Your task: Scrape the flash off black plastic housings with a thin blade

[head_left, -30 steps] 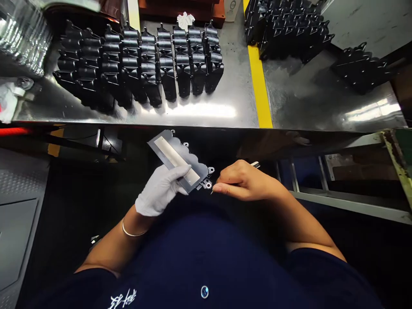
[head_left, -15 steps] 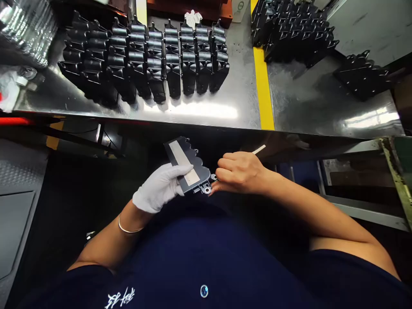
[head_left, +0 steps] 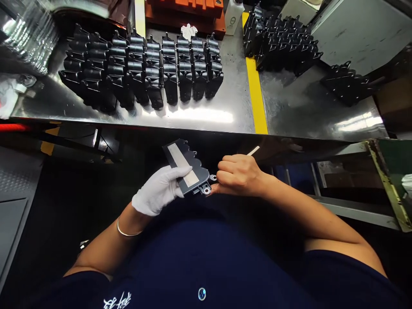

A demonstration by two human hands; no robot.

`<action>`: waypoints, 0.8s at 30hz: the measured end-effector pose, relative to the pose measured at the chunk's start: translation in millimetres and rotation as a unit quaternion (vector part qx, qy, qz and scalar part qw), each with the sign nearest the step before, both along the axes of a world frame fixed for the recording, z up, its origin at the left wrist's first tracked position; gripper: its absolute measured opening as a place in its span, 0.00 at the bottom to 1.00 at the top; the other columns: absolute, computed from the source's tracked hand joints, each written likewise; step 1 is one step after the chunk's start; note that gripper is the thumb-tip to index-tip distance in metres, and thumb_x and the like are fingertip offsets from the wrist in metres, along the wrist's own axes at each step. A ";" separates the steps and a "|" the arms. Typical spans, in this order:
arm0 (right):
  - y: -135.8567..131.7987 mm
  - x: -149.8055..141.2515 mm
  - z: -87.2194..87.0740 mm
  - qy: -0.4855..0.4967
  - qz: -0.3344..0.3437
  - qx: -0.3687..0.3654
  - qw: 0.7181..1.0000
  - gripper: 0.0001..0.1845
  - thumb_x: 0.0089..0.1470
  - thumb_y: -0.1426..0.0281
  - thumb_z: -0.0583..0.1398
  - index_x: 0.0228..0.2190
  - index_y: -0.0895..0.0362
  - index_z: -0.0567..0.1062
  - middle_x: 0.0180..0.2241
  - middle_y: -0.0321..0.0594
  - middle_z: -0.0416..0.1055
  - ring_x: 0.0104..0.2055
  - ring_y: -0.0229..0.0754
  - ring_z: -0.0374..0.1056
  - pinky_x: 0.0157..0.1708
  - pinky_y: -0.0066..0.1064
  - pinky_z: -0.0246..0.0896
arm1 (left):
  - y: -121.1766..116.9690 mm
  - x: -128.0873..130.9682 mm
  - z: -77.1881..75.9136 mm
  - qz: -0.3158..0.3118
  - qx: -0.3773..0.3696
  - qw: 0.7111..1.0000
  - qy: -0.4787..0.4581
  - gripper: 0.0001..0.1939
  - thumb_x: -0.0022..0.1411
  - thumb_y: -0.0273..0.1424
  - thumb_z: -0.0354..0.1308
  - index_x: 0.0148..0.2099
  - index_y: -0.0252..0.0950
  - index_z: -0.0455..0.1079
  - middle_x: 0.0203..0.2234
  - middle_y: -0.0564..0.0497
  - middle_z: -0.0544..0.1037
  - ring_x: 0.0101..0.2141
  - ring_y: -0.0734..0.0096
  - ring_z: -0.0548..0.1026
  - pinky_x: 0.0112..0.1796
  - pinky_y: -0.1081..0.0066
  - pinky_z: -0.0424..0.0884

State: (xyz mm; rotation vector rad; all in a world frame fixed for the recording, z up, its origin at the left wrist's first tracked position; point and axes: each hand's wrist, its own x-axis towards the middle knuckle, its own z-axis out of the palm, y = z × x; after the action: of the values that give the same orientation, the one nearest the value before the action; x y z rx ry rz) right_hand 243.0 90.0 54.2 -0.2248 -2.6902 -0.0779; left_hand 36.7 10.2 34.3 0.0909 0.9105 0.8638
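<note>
My left hand (head_left: 157,191), in a white fabric glove, grips a dark grey moulded plastic part (head_left: 190,168) with a scalloped edge. A pale strip of tape (head_left: 182,162) runs along the part's face. Metal-ringed mounting eyelets (head_left: 207,190) stick out at its near corner. My bare right hand (head_left: 238,175) sits right beside that corner, its fingers curled around a thin white stick (head_left: 253,150). Only the stick's rear end shows. Its tip is hidden by my fingers.
Rows of black moulded parts (head_left: 141,71) stand on a stainless steel table (head_left: 206,113) ahead of me. More black parts (head_left: 283,45) lie beyond a yellow stripe (head_left: 255,90). An orange block (head_left: 185,10), a white bottle (head_left: 234,17) and crinkled foil (head_left: 28,36) sit farther back.
The part has turned in my left hand, its strip now pointing more upright. My right hand has closed in over the eyelet corner, and the white stick has swung up and back.
</note>
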 end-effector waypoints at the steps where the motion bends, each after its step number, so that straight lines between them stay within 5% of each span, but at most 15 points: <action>1: -0.1 -0.3 0.5 -0.004 -0.012 -0.002 1.000 0.31 0.62 0.51 0.50 0.15 0.57 0.64 0.16 0.33 0.54 0.21 0.36 0.49 0.22 0.30 0.40 | 0.3 0.0 0.5 0.001 -0.004 1.000 0.002 0.08 0.62 0.22 0.55 0.38 0.28 0.76 0.31 0.44 0.81 0.28 0.71 0.79 0.31 0.75 0.79; 12: -4.4 0.9 3.5 -0.010 -0.035 0.013 0.999 0.29 0.62 0.51 0.51 0.17 0.57 0.66 0.17 0.34 0.56 0.22 0.36 0.50 0.22 0.30 0.41 | 0.6 1.8 3.1 0.002 0.005 1.000 0.021 0.07 0.61 0.23 0.57 0.38 0.29 0.76 0.26 0.48 0.79 0.25 0.73 0.78 0.28 0.76 0.77; 17: -3.9 2.4 3.5 0.015 0.004 -0.003 1.000 0.30 0.60 0.52 0.55 0.14 0.57 0.61 0.15 0.31 0.52 0.20 0.34 0.47 0.21 0.30 0.39 | 1.2 0.2 2.1 -0.005 -0.010 1.000 -0.002 0.07 0.61 0.22 0.55 0.38 0.27 0.76 0.26 0.47 0.79 0.24 0.73 0.77 0.23 0.77 0.75; 20: -4.2 6.1 1.2 0.080 -0.016 -0.061 0.995 0.30 0.55 0.49 0.58 0.14 0.57 0.62 0.14 0.30 0.54 0.18 0.31 0.49 0.19 0.28 0.41 | 2.6 -0.9 3.5 0.011 -0.035 0.998 -0.042 0.09 0.63 0.22 0.53 0.40 0.27 0.75 0.25 0.47 0.79 0.24 0.73 0.78 0.23 0.78 0.75; 24: -7.1 7.2 -5.0 0.124 -0.065 -0.168 0.976 0.28 0.49 0.44 0.60 0.31 0.58 0.73 0.23 0.35 0.68 0.21 0.30 0.62 0.18 0.22 0.52 | 4.1 -0.2 8.7 0.051 -0.063 0.994 -0.070 0.12 0.65 0.21 0.49 0.42 0.26 0.75 0.31 0.44 0.82 0.32 0.69 0.81 0.36 0.72 0.79</action>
State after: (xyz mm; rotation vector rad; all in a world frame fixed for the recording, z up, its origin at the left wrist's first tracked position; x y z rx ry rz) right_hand 250.2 82.9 49.2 -0.4807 -2.4212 0.3458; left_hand 36.4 14.3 43.0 -0.1245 0.8415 0.8947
